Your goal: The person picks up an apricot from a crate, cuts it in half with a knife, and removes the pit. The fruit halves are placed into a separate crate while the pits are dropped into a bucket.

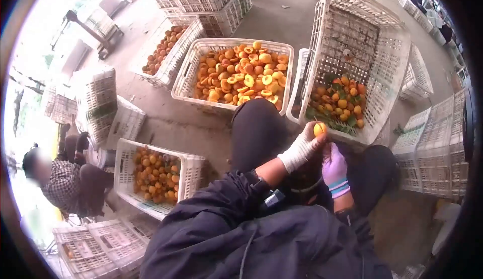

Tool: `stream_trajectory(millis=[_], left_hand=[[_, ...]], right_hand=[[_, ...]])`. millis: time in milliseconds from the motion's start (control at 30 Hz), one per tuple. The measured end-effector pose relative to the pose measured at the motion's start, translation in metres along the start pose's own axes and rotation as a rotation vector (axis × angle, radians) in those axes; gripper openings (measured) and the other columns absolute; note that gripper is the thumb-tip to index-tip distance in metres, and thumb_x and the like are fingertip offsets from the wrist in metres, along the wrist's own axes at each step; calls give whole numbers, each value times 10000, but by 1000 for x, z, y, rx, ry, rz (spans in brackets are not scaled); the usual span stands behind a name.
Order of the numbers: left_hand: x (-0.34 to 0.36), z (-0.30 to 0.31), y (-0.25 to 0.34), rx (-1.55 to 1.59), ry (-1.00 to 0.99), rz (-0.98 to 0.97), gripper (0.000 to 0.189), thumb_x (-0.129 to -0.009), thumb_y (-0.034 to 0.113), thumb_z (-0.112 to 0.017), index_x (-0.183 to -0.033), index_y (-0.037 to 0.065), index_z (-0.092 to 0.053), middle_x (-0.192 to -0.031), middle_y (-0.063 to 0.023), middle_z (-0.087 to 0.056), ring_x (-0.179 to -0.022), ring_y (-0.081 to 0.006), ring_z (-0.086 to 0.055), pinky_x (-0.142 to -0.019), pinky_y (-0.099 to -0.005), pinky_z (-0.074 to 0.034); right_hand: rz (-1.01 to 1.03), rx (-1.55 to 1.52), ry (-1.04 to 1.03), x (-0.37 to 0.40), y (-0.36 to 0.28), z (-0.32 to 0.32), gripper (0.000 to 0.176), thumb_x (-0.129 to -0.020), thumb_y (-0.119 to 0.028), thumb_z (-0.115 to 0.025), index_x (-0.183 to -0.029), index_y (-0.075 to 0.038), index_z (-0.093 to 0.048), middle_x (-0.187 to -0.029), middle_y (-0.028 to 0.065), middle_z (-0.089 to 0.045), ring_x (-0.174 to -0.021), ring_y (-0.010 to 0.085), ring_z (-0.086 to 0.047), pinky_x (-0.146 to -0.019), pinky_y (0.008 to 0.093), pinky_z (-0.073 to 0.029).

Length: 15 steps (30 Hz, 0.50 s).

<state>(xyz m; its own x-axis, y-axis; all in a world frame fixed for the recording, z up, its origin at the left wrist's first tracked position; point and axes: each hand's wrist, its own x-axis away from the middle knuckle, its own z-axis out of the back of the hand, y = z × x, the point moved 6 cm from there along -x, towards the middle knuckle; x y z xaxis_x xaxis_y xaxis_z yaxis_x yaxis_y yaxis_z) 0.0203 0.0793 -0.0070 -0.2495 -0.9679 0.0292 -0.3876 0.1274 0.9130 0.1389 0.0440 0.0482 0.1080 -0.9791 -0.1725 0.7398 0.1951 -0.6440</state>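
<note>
My left hand (303, 150), in a white glove with bare fingertips, holds up an orange-yellow apricot (320, 128) between thumb and fingers. A dark line runs down the fruit's side. Just below and to the right is my right hand (334, 167), in a purple glove with a blue-striped cuff. Its fingers are closed close to the left thumb; what they hold is too small to make out. Beyond my hands, a tilted white crate (385, 85) holds whole apricots (343, 103) and green leaves. Another crate (182, 89) is full of apricot halves (236, 72).
At the left, a crate (187, 178) of apricots stands beside my leg, and a person (65, 183) in a checked shirt sits farther off. Stacked crates (214, 2) rise at the back; more crates (427, 150) stand at the right.
</note>
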Motion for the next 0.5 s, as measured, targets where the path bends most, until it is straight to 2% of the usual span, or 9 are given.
stream_trajectory(millis=[100,133,233,267,333,400,433,467,500], left_hand=[[4,-3,0,164,-5,72,481,-942,380,-606,-1271,75,-431,-1114,-22,-528,-1061,-129,-514,-934,-283,-428],[1,3,-6,81,49,24,471,-931,418,-610,-1227,79,-471,-1100,-2,-528,-1047,-116,-510,-936,-272,-421],[4,0,2,301,79,131,445,-923,466,-599,-1154,90,-541,-1055,2,-555,-1032,-118,-525,-935,-274,-428],[1,0,-4,451,86,168,450,-926,487,-589,-1151,102,-532,-1003,17,-536,-946,-112,-508,-853,-255,-429],[-2,7,-13,522,133,178,453,-911,499,-606,-1138,113,-539,-989,18,-544,-945,-106,-507,-849,-251,-428],[3,5,2,597,226,211,438,-884,499,-640,-1120,145,-536,-990,-11,-574,-961,-162,-563,-835,-308,-480],[0,8,-2,659,209,228,429,-883,491,-644,-1120,151,-534,-980,-17,-577,-959,-178,-575,-831,-320,-491],[-2,8,-1,720,193,244,420,-883,482,-647,-1121,157,-531,-969,-23,-580,-956,-194,-587,-827,-332,-501],[-1,6,0,719,192,245,420,-883,482,-647,-1121,157,-531,-969,-23,-580,-956,-194,-587,-827,-332,-501]], right_hand=[[-19,24,-11,1,8,-4,266,-969,-302,-507,-963,-46,-580,-841,233,-628,-799,459,-591,-641,508,-476],[-10,57,-9,2,8,-3,260,-964,-302,-514,-961,-51,-582,-839,228,-631,-794,452,-596,-641,503,-480],[-24,73,-10,8,12,0,207,-928,-259,-568,-940,-53,-579,-838,204,-644,-794,419,-617,-651,475,-498],[-1,55,-13,11,11,2,188,-914,-241,-587,-935,-54,-578,-837,195,-648,-794,409,-622,-656,466,-502],[-46,95,-50,18,14,9,166,-893,-214,-611,-923,-53,-580,-832,181,-651,-793,399,-626,-660,451,-507],[-108,34,-179,27,18,10,147,-932,-180,-546,-952,-37,-572,-888,208,-644,-854,425,-603,-687,446,-501],[-82,-6,-100,33,27,10,187,-884,-222,-638,-915,-44,-588,-786,181,-641,-745,361,-643,-644,413,-509],[-84,-4,-98,33,30,14,187,-884,-222,-638,-915,-44,-588,-786,181,-641,-745,361,-643,-644,413,-509],[-165,-146,-107,34,36,15,168,-888,-189,-641,-942,-38,-590,-773,142,-649,-718,288,-646,-637,365,-505]])
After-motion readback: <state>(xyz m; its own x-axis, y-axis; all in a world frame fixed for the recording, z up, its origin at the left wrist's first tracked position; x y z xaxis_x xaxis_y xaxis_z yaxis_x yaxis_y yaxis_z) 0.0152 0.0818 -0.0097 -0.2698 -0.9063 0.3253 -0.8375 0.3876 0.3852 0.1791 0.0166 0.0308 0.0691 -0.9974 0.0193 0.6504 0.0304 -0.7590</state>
